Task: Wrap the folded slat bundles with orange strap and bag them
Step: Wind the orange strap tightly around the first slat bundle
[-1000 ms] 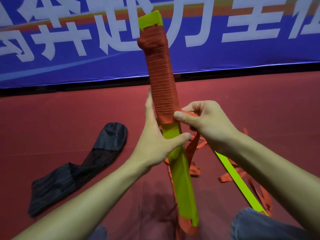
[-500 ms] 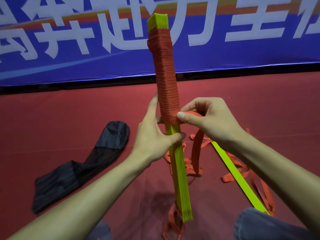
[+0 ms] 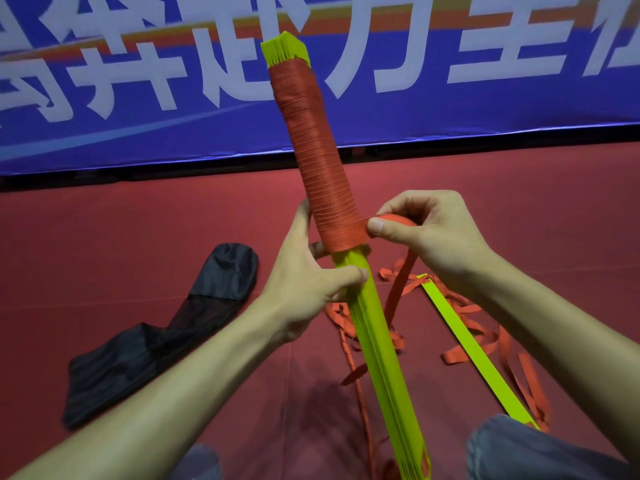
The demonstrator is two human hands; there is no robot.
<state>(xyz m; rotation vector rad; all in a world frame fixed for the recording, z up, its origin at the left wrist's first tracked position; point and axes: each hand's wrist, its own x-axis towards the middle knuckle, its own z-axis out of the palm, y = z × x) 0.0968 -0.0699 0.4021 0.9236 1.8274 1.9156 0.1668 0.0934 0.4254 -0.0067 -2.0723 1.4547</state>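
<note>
A long yellow-green slat bundle (image 3: 377,344) stands tilted in front of me, its upper half wound in orange strap (image 3: 322,161). My left hand (image 3: 311,282) grips the bare bundle just below the wrapped part, thumb across the front. My right hand (image 3: 415,230) pinches the strap at the lower edge of the winding, on the bundle's right side. The loose strap (image 3: 398,289) hangs from that hand to the floor. A black bag (image 3: 166,334) lies flat on the red floor at the left.
A single yellow-green slat (image 3: 474,351) lies on the floor at the right among tangled orange strap (image 3: 485,344). A blue banner (image 3: 485,81) with white characters runs along the back. My knees (image 3: 540,448) show at the bottom edge.
The bundle has turned in my left hand and its top now leans further left. My right hand has carried the strap round to the bundle's right side, at the lower edge of the winding.
</note>
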